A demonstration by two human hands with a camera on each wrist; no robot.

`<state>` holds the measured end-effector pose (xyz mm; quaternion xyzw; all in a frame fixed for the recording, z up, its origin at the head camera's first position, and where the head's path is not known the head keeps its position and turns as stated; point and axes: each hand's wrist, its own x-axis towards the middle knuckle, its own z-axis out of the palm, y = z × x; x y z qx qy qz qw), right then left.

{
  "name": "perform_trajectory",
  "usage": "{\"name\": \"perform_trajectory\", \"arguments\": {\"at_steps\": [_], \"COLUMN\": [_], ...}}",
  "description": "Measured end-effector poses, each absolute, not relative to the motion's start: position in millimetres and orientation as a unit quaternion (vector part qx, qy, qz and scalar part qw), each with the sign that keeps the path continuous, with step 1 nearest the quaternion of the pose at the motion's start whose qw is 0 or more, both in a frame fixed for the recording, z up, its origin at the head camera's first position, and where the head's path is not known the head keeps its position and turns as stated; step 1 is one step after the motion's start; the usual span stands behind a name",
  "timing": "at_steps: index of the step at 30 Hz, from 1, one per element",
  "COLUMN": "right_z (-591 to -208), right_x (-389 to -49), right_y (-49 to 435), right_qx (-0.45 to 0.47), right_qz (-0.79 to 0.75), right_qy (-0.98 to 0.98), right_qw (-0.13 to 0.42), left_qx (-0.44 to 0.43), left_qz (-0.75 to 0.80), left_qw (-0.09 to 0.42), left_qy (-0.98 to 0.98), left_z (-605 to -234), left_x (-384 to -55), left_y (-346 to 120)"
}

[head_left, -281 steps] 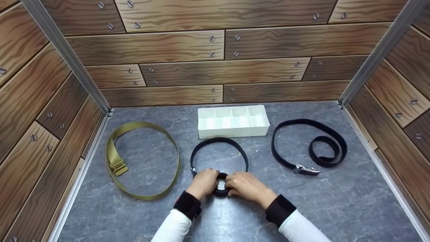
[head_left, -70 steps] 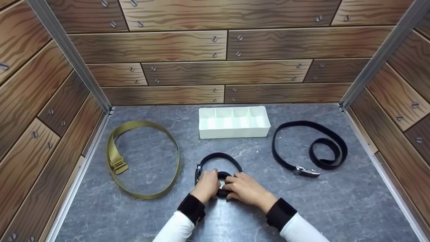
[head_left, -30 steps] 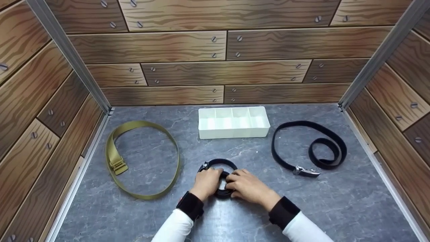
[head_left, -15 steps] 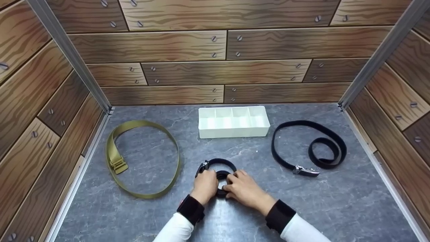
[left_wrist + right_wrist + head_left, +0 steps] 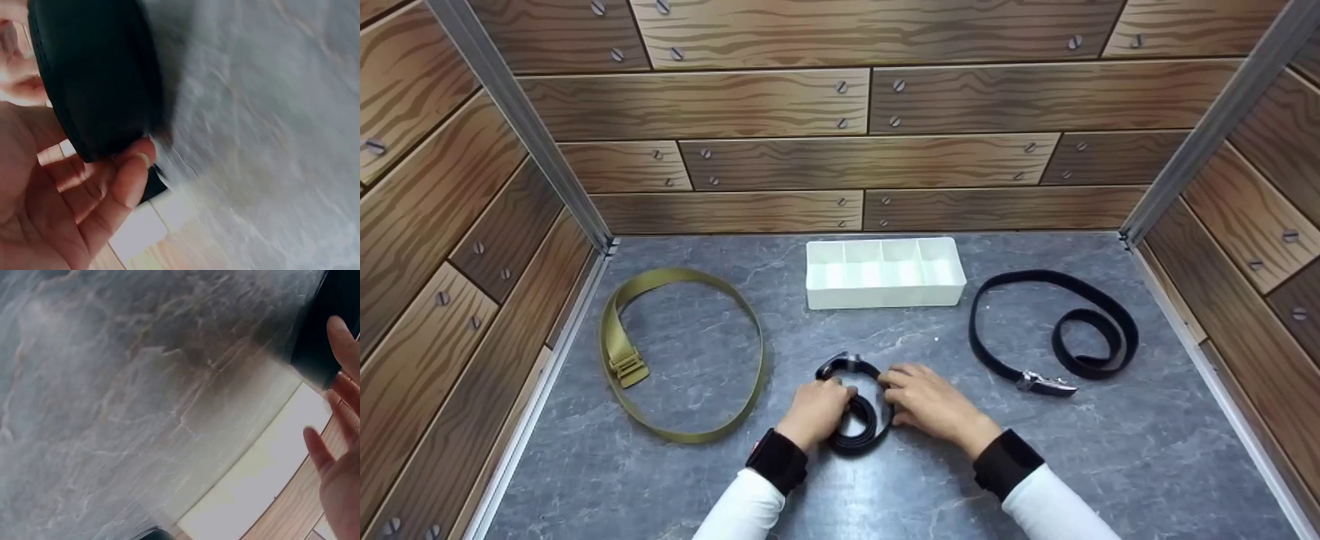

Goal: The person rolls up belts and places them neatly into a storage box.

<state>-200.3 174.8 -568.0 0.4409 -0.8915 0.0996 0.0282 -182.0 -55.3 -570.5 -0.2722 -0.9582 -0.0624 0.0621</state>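
Note:
A black belt stands on edge on the tabletop, its strap wound into a small coil inside a wider loop. Its buckle lies at the loop's far side. On the coil's left side, my left hand grips the strap; in the left wrist view its thumb presses the lower edge of the dark band. My right hand pinches the outer loop on the right, with its thumb lying on the dark strap in the right wrist view.
A white compartment box stands behind the belt. An olive webbing belt lies looped at left. Another black belt with a silver buckle lies at right, one end curled. Wood-patterned walls enclose three sides.
The belt's wide loop has shrunk as more strap went into the coil. In the last half second the buckle swung rightward to the far side, and my right hand moved outward from the coil.

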Motion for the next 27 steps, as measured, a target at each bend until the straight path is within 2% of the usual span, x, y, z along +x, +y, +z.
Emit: {"name": "perform_trajectory", "arguments": {"at_steps": [5,17,23,27], "right_z": [-568.1,-569.6,-560.0,-554.1], "right_x": [-204.3,-211.1,-193.5,-174.6], "right_y": [180.7,196.8,182.2,163.9], "right_qx": [0.413,0.372,0.373,0.407], "right_qz": [0.088,0.11,0.084,0.087], "right_qy": [-0.906,-0.921,-0.924,-0.909], "right_qw": [0.026,0.018,0.03,0.028], "left_qx": [-0.298,-0.299,-0.302,-0.297], "left_qz": [-0.052,-0.06,-0.047,-0.046], "left_qw": [0.056,0.062,0.069,0.068], "left_qy": [-0.951,-0.95,-0.95,-0.951], "left_z": [-571.9,-573.3,-572.8,-571.7], "left_x": [-183.7,-183.6,-182.9,-182.0], "left_y": [-58.8,-60.0,-60.5,-59.1]}}
